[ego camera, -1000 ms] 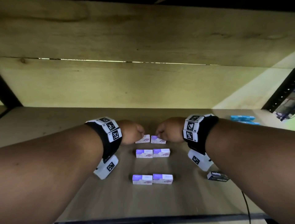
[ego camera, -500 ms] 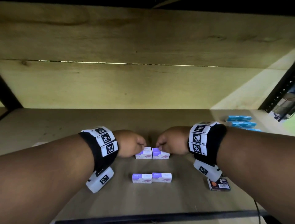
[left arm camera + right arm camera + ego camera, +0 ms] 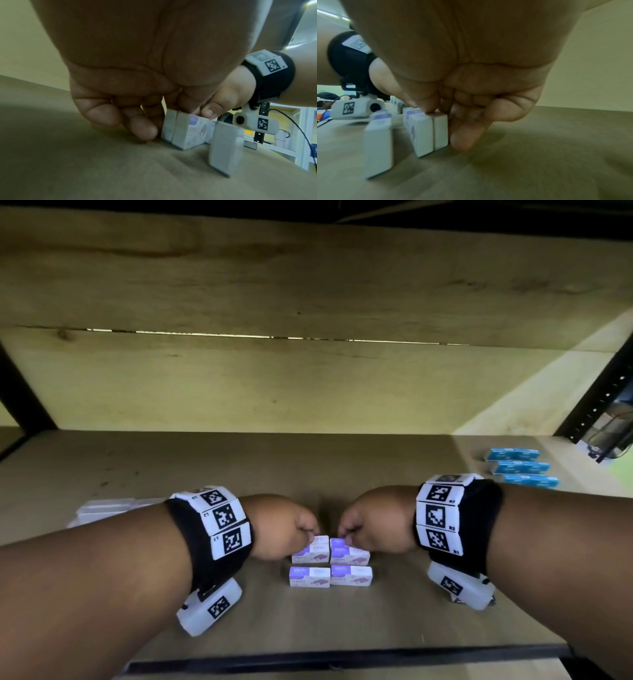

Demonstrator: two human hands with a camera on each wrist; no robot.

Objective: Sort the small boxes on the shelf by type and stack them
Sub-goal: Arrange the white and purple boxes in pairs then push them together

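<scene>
Several small purple-and-white boxes stand in pairs on the wooden shelf (image 3: 342, 628). My left hand (image 3: 308, 534) pinches the back left box (image 3: 320, 540), fingers curled behind it (image 3: 167, 127). My right hand (image 3: 346, 537) pinches the back right box (image 3: 339, 541), thumb on top (image 3: 440, 129). Both back boxes press flat against the middle pair (image 3: 310, 554) (image 3: 349, 554). The front pair (image 3: 310, 577) (image 3: 351, 576) stands a small gap nearer me, also seen as the front left box (image 3: 224, 147) and front right box (image 3: 378, 146).
Three blue boxes (image 3: 520, 467) lie at the back right of the shelf. Pale white boxes (image 3: 102, 508) sit at the left behind my left forearm. The shelf's dark front edge (image 3: 308, 659) runs below; a black upright (image 3: 603, 392) stands at right.
Both hands drew the back pair of boxes toward me until it met the middle pair. The joined rows then slid closer to the front pair.
</scene>
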